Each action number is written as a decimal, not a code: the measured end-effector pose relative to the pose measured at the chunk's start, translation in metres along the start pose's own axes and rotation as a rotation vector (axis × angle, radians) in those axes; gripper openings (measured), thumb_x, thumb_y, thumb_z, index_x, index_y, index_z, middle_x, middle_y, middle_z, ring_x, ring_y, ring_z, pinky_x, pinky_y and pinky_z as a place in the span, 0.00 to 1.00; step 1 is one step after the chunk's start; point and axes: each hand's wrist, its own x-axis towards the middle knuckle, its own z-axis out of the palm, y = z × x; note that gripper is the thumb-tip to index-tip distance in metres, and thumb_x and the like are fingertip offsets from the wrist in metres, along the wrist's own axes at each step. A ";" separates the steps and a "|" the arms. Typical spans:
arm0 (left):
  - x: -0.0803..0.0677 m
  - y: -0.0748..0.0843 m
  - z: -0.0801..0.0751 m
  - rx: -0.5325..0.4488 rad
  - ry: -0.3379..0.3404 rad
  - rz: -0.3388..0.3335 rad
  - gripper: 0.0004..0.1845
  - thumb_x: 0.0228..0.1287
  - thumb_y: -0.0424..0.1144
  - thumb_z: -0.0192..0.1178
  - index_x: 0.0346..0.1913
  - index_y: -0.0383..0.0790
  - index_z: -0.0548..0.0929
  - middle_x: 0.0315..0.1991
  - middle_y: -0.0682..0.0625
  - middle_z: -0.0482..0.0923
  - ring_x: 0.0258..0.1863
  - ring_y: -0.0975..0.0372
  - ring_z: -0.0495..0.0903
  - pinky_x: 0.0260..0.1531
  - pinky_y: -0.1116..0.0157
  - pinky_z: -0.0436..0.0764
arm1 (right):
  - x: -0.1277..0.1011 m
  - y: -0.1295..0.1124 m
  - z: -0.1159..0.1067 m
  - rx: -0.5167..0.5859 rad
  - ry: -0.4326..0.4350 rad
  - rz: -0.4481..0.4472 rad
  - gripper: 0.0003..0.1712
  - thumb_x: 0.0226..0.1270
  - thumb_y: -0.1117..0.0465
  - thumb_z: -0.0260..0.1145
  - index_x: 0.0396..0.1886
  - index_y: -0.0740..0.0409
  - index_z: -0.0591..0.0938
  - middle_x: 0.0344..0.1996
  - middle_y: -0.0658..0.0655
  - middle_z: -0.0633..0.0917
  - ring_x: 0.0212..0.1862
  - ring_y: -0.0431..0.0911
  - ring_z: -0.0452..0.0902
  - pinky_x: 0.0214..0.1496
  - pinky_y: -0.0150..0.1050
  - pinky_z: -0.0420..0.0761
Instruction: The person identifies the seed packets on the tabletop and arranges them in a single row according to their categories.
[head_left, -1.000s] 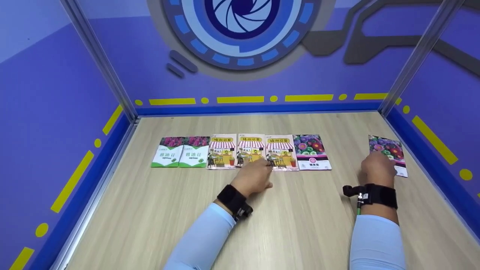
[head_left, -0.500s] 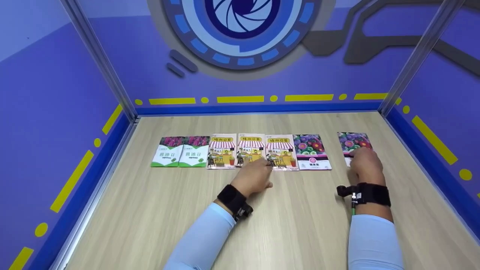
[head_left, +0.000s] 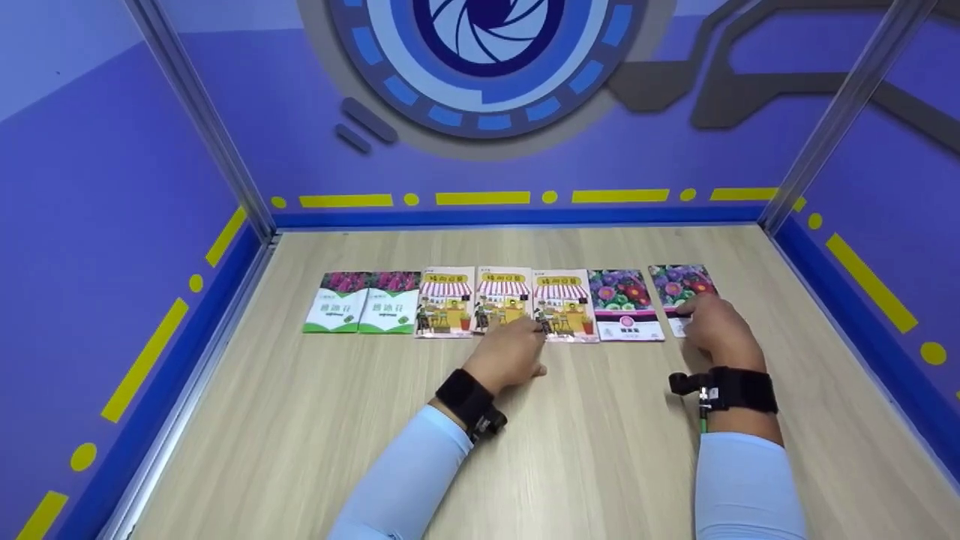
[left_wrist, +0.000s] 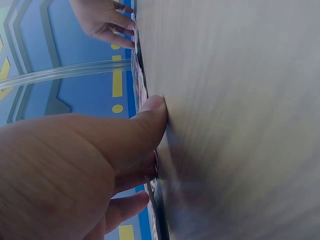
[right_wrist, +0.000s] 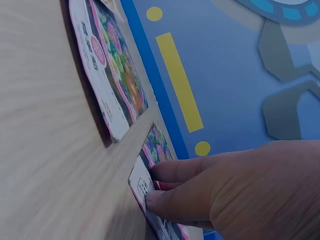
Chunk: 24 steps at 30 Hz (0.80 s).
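Seed packets lie side by side in a row across the table. My left hand [head_left: 510, 351] rests with its fingertips at the lower edges of the middle awning packet [head_left: 502, 296] and the right awning packet [head_left: 562, 304]; its thumb touches the table in the left wrist view. Fingers and thumb of my right hand [head_left: 721, 330] press on the face of the rightmost flower packet [head_left: 679, 283], hiding its lower right part. That packet lies slightly tilted, a narrow gap away from the other flower packet [right_wrist: 112, 65], which lies flat at the row's right end.
At the row's left end are two green-and-white packets [head_left: 332, 304], followed by another awning packet [head_left: 444, 304]. The wooden table [head_left: 585, 450] is enclosed by a blue back wall [head_left: 480, 172] and side walls. Bare tabletop stretches in front of the row.
My right hand has slid the rightmost flower packet leftwards across the table, from near the right wall to just beside the row. My left hand has stayed in place.
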 end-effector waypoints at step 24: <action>0.004 0.001 0.003 0.027 0.001 0.002 0.27 0.66 0.61 0.72 0.59 0.46 0.89 0.69 0.55 0.81 0.70 0.59 0.78 0.75 0.36 0.70 | 0.008 0.000 0.003 -0.078 0.005 -0.080 0.28 0.72 0.71 0.60 0.72 0.62 0.80 0.73 0.78 0.73 0.62 0.66 0.73 0.71 0.69 0.74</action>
